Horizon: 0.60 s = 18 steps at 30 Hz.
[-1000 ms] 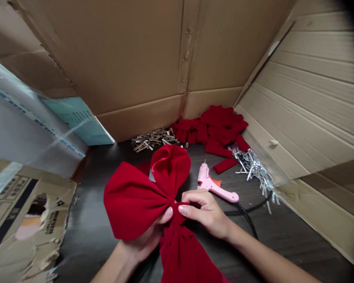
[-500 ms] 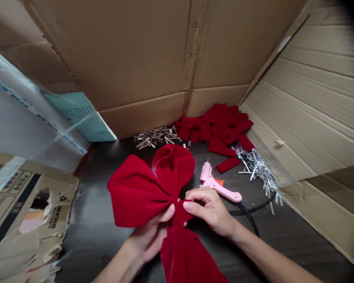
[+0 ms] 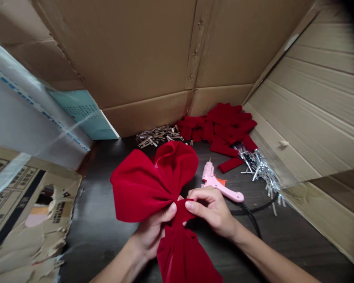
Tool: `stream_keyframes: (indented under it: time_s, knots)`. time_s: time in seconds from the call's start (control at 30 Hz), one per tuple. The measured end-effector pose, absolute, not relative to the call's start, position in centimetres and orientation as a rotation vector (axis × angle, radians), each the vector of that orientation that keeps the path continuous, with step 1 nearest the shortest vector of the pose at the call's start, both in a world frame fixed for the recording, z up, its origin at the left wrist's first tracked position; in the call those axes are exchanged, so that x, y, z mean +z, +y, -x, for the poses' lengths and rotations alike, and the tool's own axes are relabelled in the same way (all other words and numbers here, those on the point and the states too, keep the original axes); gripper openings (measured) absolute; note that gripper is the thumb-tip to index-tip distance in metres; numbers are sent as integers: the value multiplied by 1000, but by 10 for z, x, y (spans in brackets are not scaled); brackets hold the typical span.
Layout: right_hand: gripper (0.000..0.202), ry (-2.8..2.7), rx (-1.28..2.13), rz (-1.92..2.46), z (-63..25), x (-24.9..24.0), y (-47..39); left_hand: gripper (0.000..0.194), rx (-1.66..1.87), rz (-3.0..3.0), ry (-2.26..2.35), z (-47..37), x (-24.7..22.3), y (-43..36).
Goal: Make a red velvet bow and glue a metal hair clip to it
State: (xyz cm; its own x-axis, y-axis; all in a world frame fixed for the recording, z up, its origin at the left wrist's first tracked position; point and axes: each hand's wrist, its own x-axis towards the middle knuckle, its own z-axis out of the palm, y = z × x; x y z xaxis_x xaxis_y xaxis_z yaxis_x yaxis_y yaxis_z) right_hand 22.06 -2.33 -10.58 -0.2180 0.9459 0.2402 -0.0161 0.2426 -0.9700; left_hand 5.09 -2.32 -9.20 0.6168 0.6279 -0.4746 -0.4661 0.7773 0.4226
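A large red velvet bow [image 3: 144, 188] is held up over the dark table, its loops at the top left and its tails hanging towards me. My left hand [image 3: 156, 226] is closed round its gathered middle, thumb in front and fingers behind the cloth. A short red fabric strip [image 3: 184, 210] lies across the middle, and my right hand [image 3: 211, 208] pinches its right end between thumb and fingers. Just beyond my right hand lies a pink glue gun [image 3: 216, 182] with an orange trigger. The back of the bow is hidden.
Metal clips [image 3: 157, 135] lie heaped at the back. Beside them is a pile of red fabric strips [image 3: 230, 122], with silver twist ties [image 3: 262, 169] to its right. A black cord [image 3: 253, 222] runs from the glue gun. Cardboard walls [image 3: 135, 51] enclose the table.
The bow's tails have swung slightly left and its loops tilt a little. Both hands keep their grip. The whole view has shifted slightly.
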Motion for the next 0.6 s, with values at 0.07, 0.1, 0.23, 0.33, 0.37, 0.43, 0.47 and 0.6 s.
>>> stream_keyframes:
  time_s: [0.07,0.1,0.23,0.33,0.37,0.43,0.47,0.6]
  knots:
    - [40,-1502,1131,934,-220,-108,-23,26,654,-289,629,-51,-91,-24]
    - [40,-1503,1127,934,-220,-109,-23,25,666,-294,626,-50,-91,-25]
    - [41,-1476,1164,943,-220,-113,-23,23,697,-296,636,-49,-94,-25]
    - [40,-1468,1184,946,-220,-114,-23,26,656,-334,656,-46,-96,-22]
    - [40,-1466,1189,939,-221,-113,-23,29,643,-366,665,-44,-96,-21]
    - [40,-1471,1195,920,-222,-112,-24,35,633,-435,682,-40,-96,-20]
    - [40,-1477,1194,918,-223,-112,-24,37,650,-470,698,-37,-96,-19]
    - [41,-1497,1204,949,-224,-111,-26,30,734,-652,805,-27,-99,-19]
